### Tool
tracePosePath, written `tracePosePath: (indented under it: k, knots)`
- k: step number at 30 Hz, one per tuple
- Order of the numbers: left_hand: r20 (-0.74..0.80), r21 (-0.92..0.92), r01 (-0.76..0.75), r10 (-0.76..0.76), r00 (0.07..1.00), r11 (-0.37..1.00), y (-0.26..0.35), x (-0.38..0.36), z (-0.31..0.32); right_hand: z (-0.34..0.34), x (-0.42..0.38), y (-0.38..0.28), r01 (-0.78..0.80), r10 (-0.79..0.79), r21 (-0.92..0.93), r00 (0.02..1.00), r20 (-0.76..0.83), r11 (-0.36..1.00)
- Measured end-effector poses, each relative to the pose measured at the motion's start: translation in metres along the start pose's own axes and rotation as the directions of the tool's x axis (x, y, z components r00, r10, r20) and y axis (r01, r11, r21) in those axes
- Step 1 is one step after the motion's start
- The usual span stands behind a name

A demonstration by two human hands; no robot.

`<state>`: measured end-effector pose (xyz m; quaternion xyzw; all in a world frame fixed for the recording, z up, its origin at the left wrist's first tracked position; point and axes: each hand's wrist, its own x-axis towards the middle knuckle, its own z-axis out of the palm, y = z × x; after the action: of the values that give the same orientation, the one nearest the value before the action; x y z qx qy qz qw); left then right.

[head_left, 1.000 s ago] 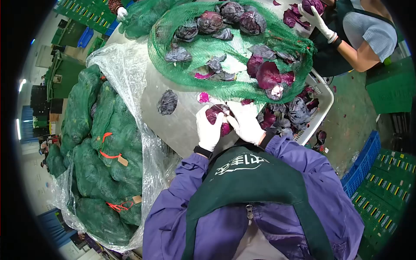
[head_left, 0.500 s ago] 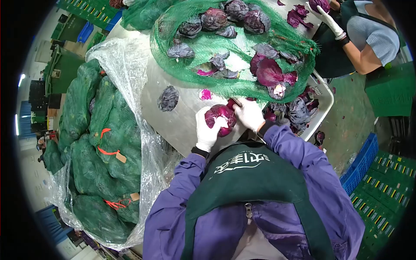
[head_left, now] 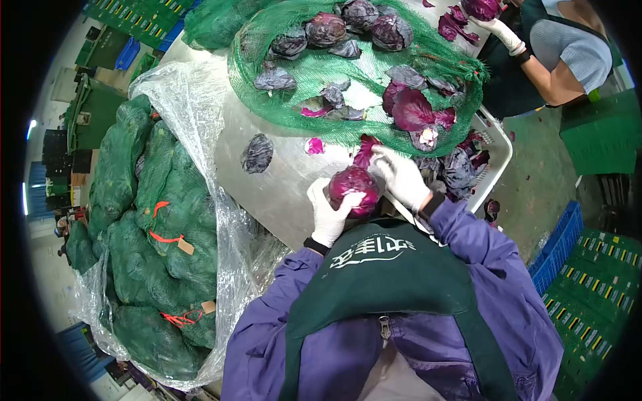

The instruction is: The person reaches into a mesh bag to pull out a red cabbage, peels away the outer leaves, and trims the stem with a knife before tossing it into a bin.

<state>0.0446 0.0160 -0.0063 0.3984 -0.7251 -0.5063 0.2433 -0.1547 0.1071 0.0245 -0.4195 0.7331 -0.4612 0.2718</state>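
My left hand (head_left: pixel 331 212), in a white glove, is wrapped round the left side of a red cabbage (head_left: pixel 353 190) and steadies it over the near edge of the metal table. At the cabbage's upper right, my gloved right hand (head_left: pixel 402 178) has its fingertips closed at a purple cabbage leaf (head_left: pixel 365 151), which sticks up above the head. A narrow pale strip (head_left: pixel 403 211) below the right palm looks like a knife blade; its handle is hidden. On the table to the left lie a dark wilted leaf (head_left: pixel 257 154) and a small magenta piece (head_left: pixel 314 146).
A green mesh bag (head_left: pixel 267 110) with several cabbages and loose leaves spreads across the metal table (head_left: pixel 234 184). To the right stands a white crate (head_left: pixel 506 155) of leaves. Full mesh sacks (head_left: pixel 177 247) fill the left. A co-worker's gloved hand (head_left: pixel 501 33) holds another cabbage.
My right hand has shifted right and slightly down, and the purple leaf now stands up clear of the cabbage. The cabbage has moved slightly right with my left hand.
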Motion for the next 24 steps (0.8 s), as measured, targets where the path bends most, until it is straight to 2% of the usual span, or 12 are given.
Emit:
tracePosePath:
  k: [1,2,3,4,5,7,8,13,15,16,19,24]
  knots:
    - [0.007,0.012,-0.094,0.094,0.996,0.996,0.002,0.001,0.007,0.01,-0.013,0.0,0.001,-0.001,-0.058,1.0,-0.008,0.998]
    - [0.003,-0.053,-0.138,0.138,0.99,0.989,-0.002,0.005,0.019,0.014,-0.023,0.002,0.127,-0.14,-0.167,0.988,-0.069,0.978]
    - [0.003,0.049,-0.154,0.154,0.988,0.987,0.011,0.006,0.023,0.016,-0.03,-0.003,0.24,-0.281,-0.281,0.953,-0.115,0.929]
    - [0.005,0.103,-0.178,0.179,0.984,0.979,0.022,0.01,0.027,0.011,-0.038,-0.014,0.122,-0.136,-0.143,0.986,-0.095,0.982]
    - [0.01,0.157,-0.203,0.204,0.979,0.966,0.032,0.015,0.031,0.007,-0.042,-0.022,0.116,-0.132,-0.148,0.986,-0.105,0.982]
    - [0.036,0.231,-0.081,0.075,0.997,0.97,0.049,0.02,0.035,0.003,-0.05,-0.032,-0.067,0.052,-0.116,0.991,-0.125,0.991]
    - [0.043,0.261,-0.027,0.017,0.999,0.965,0.048,0.02,0.04,0.002,-0.052,-0.03,-0.133,0.125,-0.136,0.99,-0.067,0.982]
    - [0.046,0.153,-0.079,0.073,0.996,0.985,0.044,0.018,0.06,0.011,-0.055,-0.015,-0.202,0.186,-0.134,0.975,-0.124,0.97]
    - [0.046,0.228,-0.097,0.089,0.995,0.969,0.047,0.017,0.063,0.009,-0.053,-0.014,-0.19,0.175,-0.169,0.979,-0.1,0.967]
    - [0.052,0.228,-0.097,0.087,0.995,0.969,0.048,0.016,0.065,0.009,-0.054,-0.019,-0.173,0.133,-0.331,0.981,-0.139,0.928]
    - [0.035,0.243,-0.144,0.14,0.99,0.959,0.05,0.015,0.07,0.01,-0.047,-0.016,-0.312,0.27,-0.323,0.948,-0.17,0.893]
    - [0.002,0.342,-0.13,0.138,0.99,0.931,0.062,0.012,0.081,0.011,-0.04,0.004,-0.305,0.255,-0.323,0.948,-0.188,0.896]
